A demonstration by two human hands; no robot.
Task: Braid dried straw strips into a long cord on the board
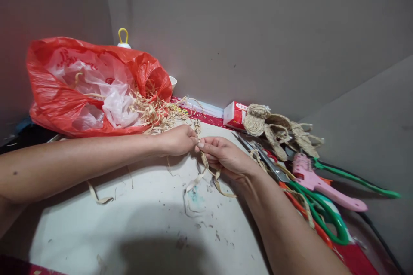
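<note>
Both of my hands meet over the white board, pinching one braid of dried plant fibre (204, 161) between them. My left hand (180, 141) is closed on it from the left, its fingertips partly hidden. My right hand (222, 154) grips the same braid just beside, thumb on top. A short plaited end sticks up above the fingers, while loose flat strands hang below my right hand onto the board. Behind my left hand, a tangle of dry fibre strips (158, 111) spills out of a red plastic bag (48, 94).
Right of the board lie green-handled scissors (335, 219), a pink glue gun (318, 180) and several woven fibre pieces (274, 129). A red and white packet (235, 115) stands at the back by the grey wall (258, 30). A loose strip (98, 195) rests on the white board (80, 232).
</note>
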